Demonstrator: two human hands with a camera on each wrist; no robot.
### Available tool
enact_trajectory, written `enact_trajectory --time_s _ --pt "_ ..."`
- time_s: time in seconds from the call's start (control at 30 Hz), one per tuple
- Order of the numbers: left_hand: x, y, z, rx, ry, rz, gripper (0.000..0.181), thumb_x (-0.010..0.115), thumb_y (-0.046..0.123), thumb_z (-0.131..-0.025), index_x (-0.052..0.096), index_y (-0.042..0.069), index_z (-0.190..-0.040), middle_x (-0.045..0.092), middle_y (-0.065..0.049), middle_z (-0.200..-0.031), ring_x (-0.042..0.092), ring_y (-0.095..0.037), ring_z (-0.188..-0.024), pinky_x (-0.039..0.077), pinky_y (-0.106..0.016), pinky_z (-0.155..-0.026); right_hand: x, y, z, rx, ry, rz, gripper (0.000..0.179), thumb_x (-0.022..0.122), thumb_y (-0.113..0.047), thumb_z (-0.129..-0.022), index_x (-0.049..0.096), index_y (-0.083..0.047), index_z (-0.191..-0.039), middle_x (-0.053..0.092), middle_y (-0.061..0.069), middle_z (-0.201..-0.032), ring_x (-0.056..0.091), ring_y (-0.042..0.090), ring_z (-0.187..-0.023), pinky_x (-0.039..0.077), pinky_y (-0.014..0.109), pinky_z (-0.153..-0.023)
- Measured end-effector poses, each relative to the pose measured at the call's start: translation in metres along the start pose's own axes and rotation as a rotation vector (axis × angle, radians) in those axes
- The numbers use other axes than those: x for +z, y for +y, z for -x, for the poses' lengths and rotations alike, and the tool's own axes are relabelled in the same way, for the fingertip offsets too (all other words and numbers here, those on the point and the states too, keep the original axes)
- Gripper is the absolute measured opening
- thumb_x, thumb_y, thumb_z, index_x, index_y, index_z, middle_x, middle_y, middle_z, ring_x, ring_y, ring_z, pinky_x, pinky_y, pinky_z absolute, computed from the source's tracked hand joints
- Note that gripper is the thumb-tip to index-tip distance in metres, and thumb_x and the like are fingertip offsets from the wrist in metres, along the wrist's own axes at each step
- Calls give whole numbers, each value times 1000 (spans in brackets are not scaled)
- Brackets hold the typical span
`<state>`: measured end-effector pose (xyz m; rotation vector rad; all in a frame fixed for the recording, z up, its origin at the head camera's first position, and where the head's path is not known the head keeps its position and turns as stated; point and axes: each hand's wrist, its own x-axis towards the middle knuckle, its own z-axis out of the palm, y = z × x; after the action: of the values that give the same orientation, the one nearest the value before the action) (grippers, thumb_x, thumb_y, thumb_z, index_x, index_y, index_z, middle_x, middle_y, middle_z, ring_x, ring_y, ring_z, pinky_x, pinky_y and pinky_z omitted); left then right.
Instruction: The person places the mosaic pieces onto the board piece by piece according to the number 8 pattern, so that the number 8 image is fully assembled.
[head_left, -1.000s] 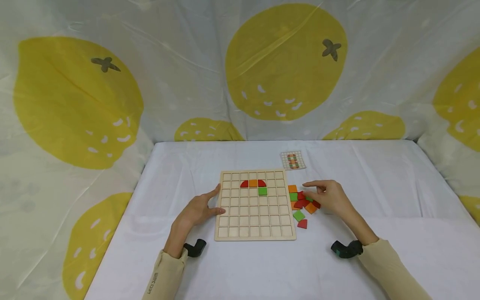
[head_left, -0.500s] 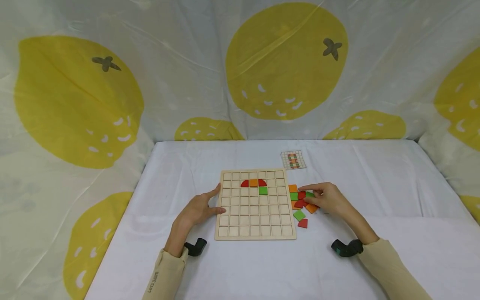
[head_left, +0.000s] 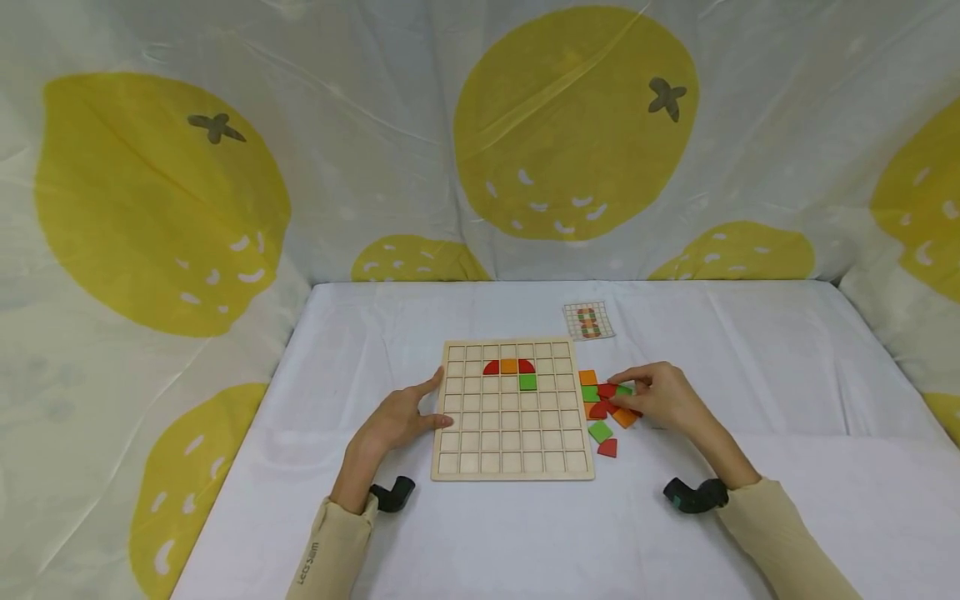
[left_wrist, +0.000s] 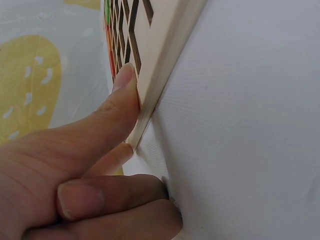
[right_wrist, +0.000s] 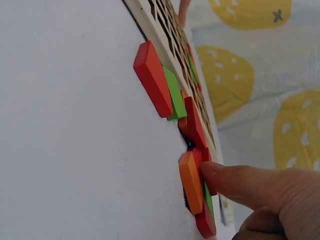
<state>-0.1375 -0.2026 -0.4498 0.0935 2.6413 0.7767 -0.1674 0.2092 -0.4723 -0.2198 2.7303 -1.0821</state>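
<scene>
A wooden grid board (head_left: 510,433) lies flat on the cloth. On it sit two red quarter-round tiles, with an orange square tile (head_left: 508,367) between them and a green square tile (head_left: 528,382) below the right one. My left hand (head_left: 397,419) steadies the board's left edge, thumb on its face and index finger stretched along the side; its other fingers are bent in the left wrist view. Over the loose tiles, my right hand (head_left: 663,396) pinches a red tile (head_left: 606,390) between thumb and index finger. In the right wrist view the thumb (right_wrist: 215,172) presses at it while the index tip is hidden.
Loose red, green and orange tiles lie heaped along the board's right edge, among them a green square (head_left: 600,432) and a red quarter-round (head_left: 607,448) nearer me. A small pattern card (head_left: 588,321) lies behind the board. A lemon-print cloth (head_left: 375,150) hangs behind the table.
My right hand has come down onto the loose tiles, its thumb and index finger closing around a red one. Some red tiles have shifted slightly. The left hand and board keep their place.
</scene>
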Motion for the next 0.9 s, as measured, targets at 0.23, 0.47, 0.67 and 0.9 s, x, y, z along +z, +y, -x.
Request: enact_trajectory --time_s 0.23,0.47,0.67,0.9 --pt "-1 1 1 3 0 12 87 76 34 -94 27 19 -164 39 -23 -162 37 -42 -151 39 -58 -116 1 -2 3 35 108 47 32 91 -32 -79 81 -7 -96 44 0 -56 46 19 -54 31 25 -48" --pt "-1 1 1 9 1 10 86 76 33 -95 27 18 -165 38 -23 -163 37 -41 -151 38 -58 -116 3 4 -1 6 28 -41 32 86 -25 -86 80 -11 -114 38 -3 -60 38 14 -55 26 23 -50" --pt "-1 1 1 6 -2 6 86 75 33 -95 27 19 -165 38 -23 -163 37 -41 -151 38 -58 -116 4 7 -3 -2 -30 -114 28 81 -17 -90 79 -11 -117 33 -4 -60 34 11 -54 25 23 -51" --pt "-1 2 1 9 0 11 86 76 33 -94 27 18 -164 38 -23 -162 37 -41 -151 39 -58 -115 0 8 -3 -19 -14 -40 34 86 -27 -86 79 -10 -113 35 -4 -60 35 12 -55 25 24 -52"
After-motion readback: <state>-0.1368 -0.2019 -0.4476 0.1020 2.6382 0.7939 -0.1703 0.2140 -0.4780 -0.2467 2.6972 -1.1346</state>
